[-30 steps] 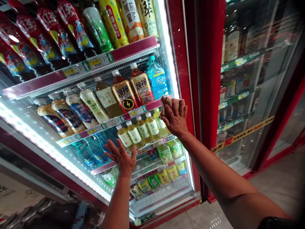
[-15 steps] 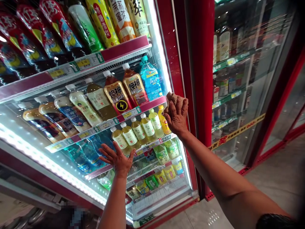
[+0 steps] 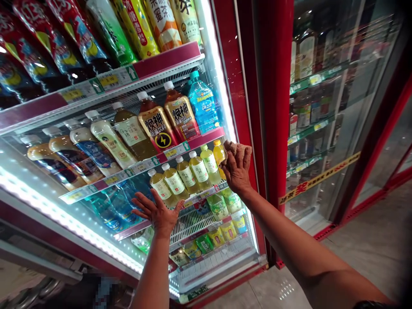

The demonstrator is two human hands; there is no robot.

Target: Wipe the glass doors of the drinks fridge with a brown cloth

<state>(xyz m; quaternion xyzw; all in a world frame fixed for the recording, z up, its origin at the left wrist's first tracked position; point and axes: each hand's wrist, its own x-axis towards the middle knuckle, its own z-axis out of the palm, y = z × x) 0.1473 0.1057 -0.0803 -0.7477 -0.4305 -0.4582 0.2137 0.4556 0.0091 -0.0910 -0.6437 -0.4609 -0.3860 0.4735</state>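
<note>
My right hand (image 3: 237, 175) presses a crumpled brown cloth (image 3: 244, 151) against the right side of a lit drinks cooler's glass front, by its red frame (image 3: 229, 81). Its fingers lie over the cloth. Lower and to the left, my left hand (image 3: 160, 214) is spread with the fingers apart and nothing in it, palm toward the glass; whether it touches cannot be told. Behind the glass, small bottles with pale labels (image 3: 186, 176) stand between the two hands. A yellow bottle (image 3: 219, 153) is partly hidden by the cloth and my right hand.
Taller bottles (image 3: 153, 122) fill the shelves above, with price tags along the shelf edge (image 3: 111, 80). A red pillar (image 3: 272, 107) stands right of the cooler, beside a second glass-fronted cooler (image 3: 317, 116). Grey floor tiles (image 3: 244, 296) show below. Metal coils (image 3: 41, 285) are at lower left.
My right hand has slid down the glass a little with the cloth. My left hand stays in nearly the same place, still spread. The view has shifted slightly.
</note>
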